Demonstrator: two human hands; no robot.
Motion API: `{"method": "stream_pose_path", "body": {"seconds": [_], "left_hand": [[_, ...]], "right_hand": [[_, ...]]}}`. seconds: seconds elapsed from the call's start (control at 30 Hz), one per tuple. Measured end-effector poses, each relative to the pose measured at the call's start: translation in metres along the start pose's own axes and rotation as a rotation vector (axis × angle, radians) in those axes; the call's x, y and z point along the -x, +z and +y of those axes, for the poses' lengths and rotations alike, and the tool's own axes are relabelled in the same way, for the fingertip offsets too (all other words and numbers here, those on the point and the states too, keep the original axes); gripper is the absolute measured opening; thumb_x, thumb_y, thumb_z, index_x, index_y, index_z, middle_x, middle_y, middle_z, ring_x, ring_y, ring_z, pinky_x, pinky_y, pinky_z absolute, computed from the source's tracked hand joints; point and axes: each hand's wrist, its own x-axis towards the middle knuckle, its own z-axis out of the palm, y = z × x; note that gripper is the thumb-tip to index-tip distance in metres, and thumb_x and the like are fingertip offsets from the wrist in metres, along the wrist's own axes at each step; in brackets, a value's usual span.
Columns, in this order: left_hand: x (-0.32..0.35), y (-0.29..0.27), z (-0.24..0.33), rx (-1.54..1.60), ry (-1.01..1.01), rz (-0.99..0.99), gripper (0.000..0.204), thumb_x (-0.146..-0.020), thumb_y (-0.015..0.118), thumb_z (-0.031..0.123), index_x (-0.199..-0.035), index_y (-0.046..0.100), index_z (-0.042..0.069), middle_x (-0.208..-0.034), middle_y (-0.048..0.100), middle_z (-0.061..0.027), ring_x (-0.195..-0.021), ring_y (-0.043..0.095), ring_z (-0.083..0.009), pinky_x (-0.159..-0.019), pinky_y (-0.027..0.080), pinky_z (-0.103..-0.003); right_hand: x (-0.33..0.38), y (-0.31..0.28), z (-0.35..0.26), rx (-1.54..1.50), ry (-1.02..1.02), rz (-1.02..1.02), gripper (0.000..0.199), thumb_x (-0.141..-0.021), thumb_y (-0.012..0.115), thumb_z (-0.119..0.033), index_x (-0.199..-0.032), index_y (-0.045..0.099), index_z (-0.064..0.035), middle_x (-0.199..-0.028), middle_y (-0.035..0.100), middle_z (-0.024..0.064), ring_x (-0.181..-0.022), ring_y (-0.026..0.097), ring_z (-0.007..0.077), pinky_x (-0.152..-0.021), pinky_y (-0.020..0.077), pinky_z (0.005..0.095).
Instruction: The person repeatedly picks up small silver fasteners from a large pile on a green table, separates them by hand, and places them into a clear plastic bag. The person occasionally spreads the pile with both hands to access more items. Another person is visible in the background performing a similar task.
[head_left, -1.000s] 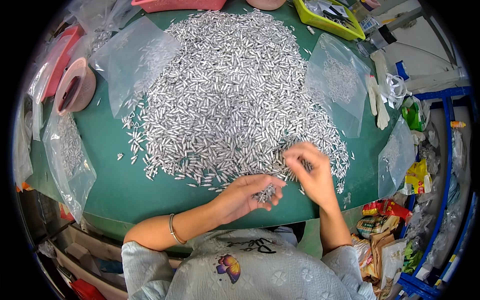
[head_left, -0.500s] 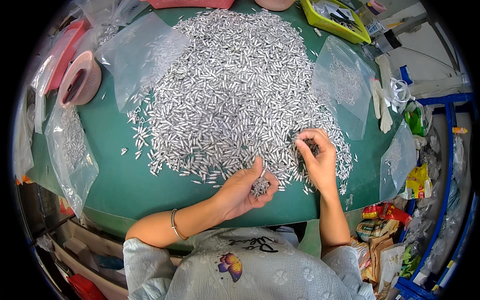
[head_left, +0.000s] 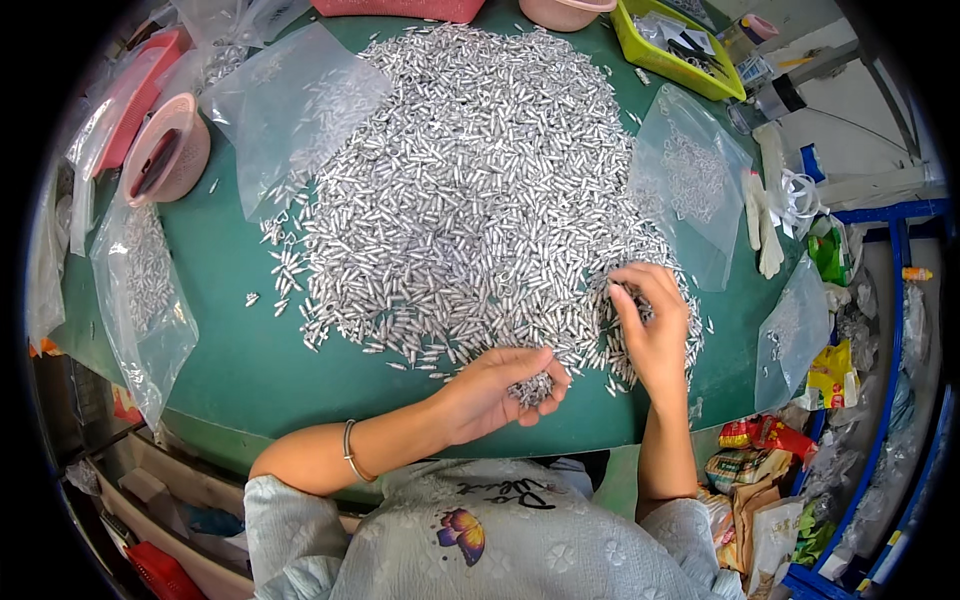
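Note:
A wide heap of small silver bullet-shaped metal pieces [head_left: 470,170] covers the middle of the green table [head_left: 235,330]. Near the table's front edge, my left hand [head_left: 480,395] is cupped, its fingers curled round a handful of small metal pieces [head_left: 533,390]; the thumb lies along the top. My right hand [head_left: 660,335] is over the right front of the heap, thumb and fingers bent toward each other. Whatever lies between those fingertips is too small to make out. A few stray pieces lie along the heap's front and left edges.
Clear plastic bags of small parts lie left [head_left: 145,290] and right [head_left: 690,180]. At the left stands a pink basket [head_left: 185,165] with a dark flat object. A yellow-green tray [head_left: 640,50] of tools stands far right, with white gloves [head_left: 765,235] and a blue rack [head_left: 900,260] nearer.
My left hand has shifted slightly right, and its thumb has come down from upright onto the handful. My right hand has moved a little right over the heap.

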Motion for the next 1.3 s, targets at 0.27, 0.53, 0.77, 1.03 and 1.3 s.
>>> {"method": "stream_pose_path", "body": {"seconds": [0.27, 0.53, 0.77, 1.03, 1.3], "left_hand": [[-0.001, -0.001, -0.004, -0.013, 0.047, -0.090, 0.031, -0.097, 0.045, 0.022, -0.115, 0.059, 0.001, -0.097, 0.055, -0.0060, -0.084, 0.053, -0.0142, -0.070, 0.046, -0.029], [-0.001, 0.000, -0.003, 0.002, 0.044, -0.084, 0.030, -0.091, 0.045, 0.010, -0.115, 0.058, -0.002, -0.097, 0.056, -0.0071, -0.086, 0.053, -0.0153, -0.075, 0.047, -0.031], [-0.001, 0.001, -0.001, 0.005, 0.053, -0.081, 0.032, -0.088, 0.045, 0.009, -0.114, 0.058, -0.004, -0.096, 0.056, -0.0078, -0.084, 0.053, -0.0159, -0.075, 0.046, -0.031], [-0.003, -0.001, -0.002, -0.001, 0.072, -0.089, 0.033, -0.095, 0.046, 0.024, -0.113, 0.059, -0.001, -0.094, 0.055, -0.0063, -0.083, 0.053, -0.0154, -0.073, 0.046, -0.030], [0.000, 0.001, -0.003, -0.009, 0.051, 0.000, 0.038, -0.098, 0.042, 0.032, -0.113, 0.060, 0.002, -0.093, 0.056, -0.0048, -0.080, 0.051, -0.0141, -0.068, 0.044, -0.028]], "right_hand": [[0.002, 0.018, 0.018, 0.188, -0.134, 0.020, 0.006, -0.077, 0.065, -0.003, -0.081, 0.061, -0.0024, -0.083, 0.059, 0.0080, -0.080, 0.054, 0.0264, -0.075, 0.0379, 0.0359], [0.001, 0.001, 0.011, 0.218, -0.044, 0.023, 0.013, -0.077, 0.067, -0.007, -0.088, 0.063, -0.0028, -0.084, 0.061, 0.0099, -0.080, 0.055, 0.0275, -0.074, 0.0386, 0.0363], [0.005, 0.001, 0.012, 0.322, -0.078, -0.088, 0.015, -0.074, 0.068, -0.007, -0.087, 0.063, -0.0050, -0.089, 0.058, 0.0062, -0.087, 0.051, 0.0258, -0.076, 0.0360, 0.0359], [0.002, 0.007, 0.004, 0.255, -0.146, -0.166, 0.012, -0.075, 0.066, -0.005, -0.085, 0.060, -0.0055, -0.094, 0.056, 0.0060, -0.090, 0.050, 0.0249, -0.079, 0.0346, 0.0348], [0.011, -0.006, -0.030, -0.239, -0.183, -0.378, 0.012, -0.073, 0.066, 0.002, -0.084, 0.063, -0.0009, -0.087, 0.063, 0.0100, -0.085, 0.059, 0.0249, -0.078, 0.0444, 0.0337]]}}
